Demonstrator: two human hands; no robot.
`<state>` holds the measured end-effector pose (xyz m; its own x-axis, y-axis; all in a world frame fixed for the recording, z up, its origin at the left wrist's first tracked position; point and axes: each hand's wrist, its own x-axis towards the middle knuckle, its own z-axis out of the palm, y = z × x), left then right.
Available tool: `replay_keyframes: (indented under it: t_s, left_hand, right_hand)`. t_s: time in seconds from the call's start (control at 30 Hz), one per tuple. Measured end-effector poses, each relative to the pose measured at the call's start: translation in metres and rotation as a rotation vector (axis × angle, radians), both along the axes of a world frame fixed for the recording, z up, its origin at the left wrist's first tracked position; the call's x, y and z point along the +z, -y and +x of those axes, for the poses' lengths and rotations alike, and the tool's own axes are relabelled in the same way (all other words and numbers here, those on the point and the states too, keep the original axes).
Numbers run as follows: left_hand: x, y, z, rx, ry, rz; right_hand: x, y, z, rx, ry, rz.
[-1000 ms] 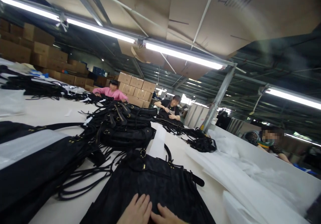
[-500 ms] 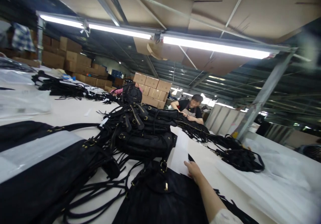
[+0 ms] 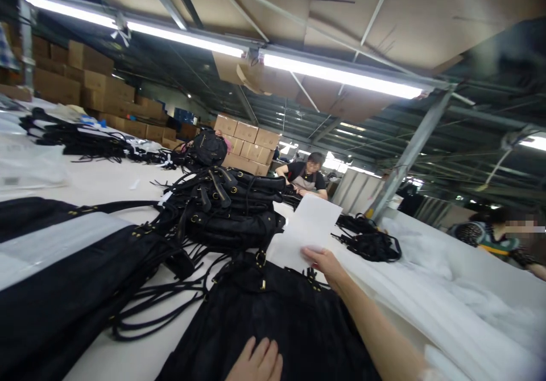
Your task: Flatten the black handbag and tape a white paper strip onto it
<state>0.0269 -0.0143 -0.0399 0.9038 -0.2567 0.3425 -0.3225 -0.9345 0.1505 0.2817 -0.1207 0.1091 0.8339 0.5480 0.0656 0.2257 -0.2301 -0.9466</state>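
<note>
A black bag (image 3: 298, 324) with gold-coloured fittings lies right in front of me on the white table. My left hand (image 3: 255, 363) rests on its lower part, fingers stretched out flat. Above the bag's top edge, my right hand (image 3: 321, 261) grips a white paper sheet (image 3: 318, 216) between thumb and fingers. The sheet is raised and tilted; I cannot tell whether there is more than one. Just behind the bag sits a stack of folded black bags (image 3: 234, 227) with straps and buckles.
At left lies another black bag (image 3: 85, 290) with a clear plastic sleeve (image 3: 55, 244) on it; loose straps (image 3: 157, 313) lie between. White plastic wrap (image 3: 426, 290) covers the right side. Two people (image 3: 309, 176) (image 3: 495, 236) are beyond, with stacked cartons (image 3: 247, 142) behind.
My right hand has lifted the white paper off its spot beside the stack. My left hand has come into view on the bag. The camera has turned to the right.
</note>
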Motion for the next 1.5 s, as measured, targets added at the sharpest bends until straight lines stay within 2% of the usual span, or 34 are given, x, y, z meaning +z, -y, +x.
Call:
replay_keyframes:
  t_s: [0.1, 0.2, 0.3, 0.37, 0.47, 0.57, 0.63, 0.73, 0.97, 1.2, 1.5]
  left_hand:
    - [0.022, 0.004, -0.016, 0.067, -0.133, -0.146]
    - [0.03, 0.007, -0.028, 0.2, -0.224, -0.288]
    - [0.034, 0.008, -0.036, 0.294, -0.108, -0.37]
    - [0.041, 0.009, -0.042, 0.276, -0.024, -0.367]
    - [0.058, 0.011, -0.05, 0.216, 0.004, -0.256]
    - [0.073, 0.013, -0.054, 0.117, 0.024, -0.128]
    - [0.076, 0.013, -0.054, 0.057, 0.054, -0.05]
    - [0.073, 0.013, -0.053, 0.013, 0.057, 0.032]
    - [0.065, 0.014, -0.056, -0.014, 0.021, 0.091]
    - [0.068, 0.016, -0.062, -0.088, 0.071, 0.16]
    - [0.066, 0.017, -0.065, -0.147, 0.089, 0.19]
  right_hand:
    - [-0.008, 0.029, -0.059, 0.13, 0.038, -0.066]
    - [-0.04, 0.061, -0.109, 0.268, 0.207, -0.125]
    - [-0.073, 0.088, -0.14, 0.331, 0.483, -0.261]
    - [-0.082, 0.097, -0.155, 0.32, 0.61, -0.401]
    - [-0.077, 0.099, -0.172, 0.345, 0.742, -0.567]
    - [-0.064, 0.096, -0.183, 0.381, 0.818, -0.618]
    - [-0.058, 0.097, -0.189, 0.4, 0.852, -0.622]
    - [-0.055, 0.103, -0.199, 0.409, 0.879, -0.623]
    - [-0.051, 0.117, -0.219, 0.431, 0.825, -0.652]
    - [-0.065, 0.123, -0.223, 0.384, 0.908, -0.652]
    - [-0.071, 0.132, -0.227, 0.412, 1.0, -0.57]
